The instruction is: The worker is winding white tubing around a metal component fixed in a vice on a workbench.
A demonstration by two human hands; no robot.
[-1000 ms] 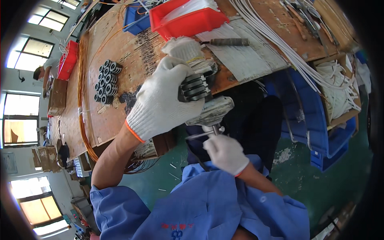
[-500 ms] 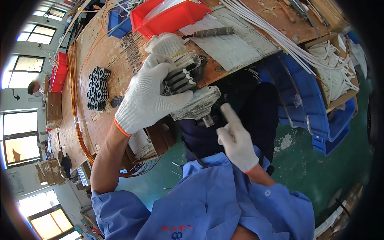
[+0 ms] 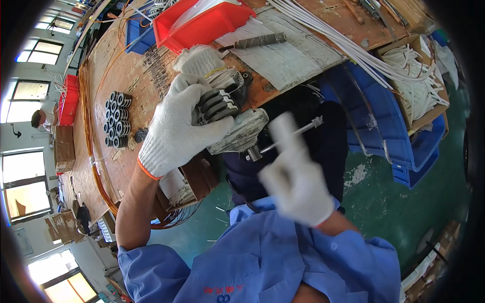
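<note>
My left hand [image 3: 172, 123], in a white knit glove with an orange cuff, wraps round a stack of black rings [image 3: 218, 106]. The rings have pale notched edges on the side away from the palm. They sit between the cloth-wrapped jaws of a bench vise [image 3: 241, 132] at the table's edge. Below the near jaw, the vise's metal screw end [image 3: 254, 153] carries a crossbar handle [image 3: 308, 126], which slants up to the right. My gloved right hand [image 3: 299, 187] is beside this handle, smeared by motion. Its forefinger points up across the bar; whether it touches is unclear.
Several black rings [image 3: 117, 118] stand grouped on the wooden table. A red bin [image 3: 202, 25], a wrapped-handle tool [image 3: 260, 40] and long white tubes [image 3: 328, 43] lie beyond the vise. Blue crates [image 3: 371, 118] and a carton of white tubing [image 3: 417, 83] stand at right.
The crossbar handle has come into clear sight to the right of the screw end. My right hand has shifted slightly and is now blurred. My left hand keeps its grip on the rings.
</note>
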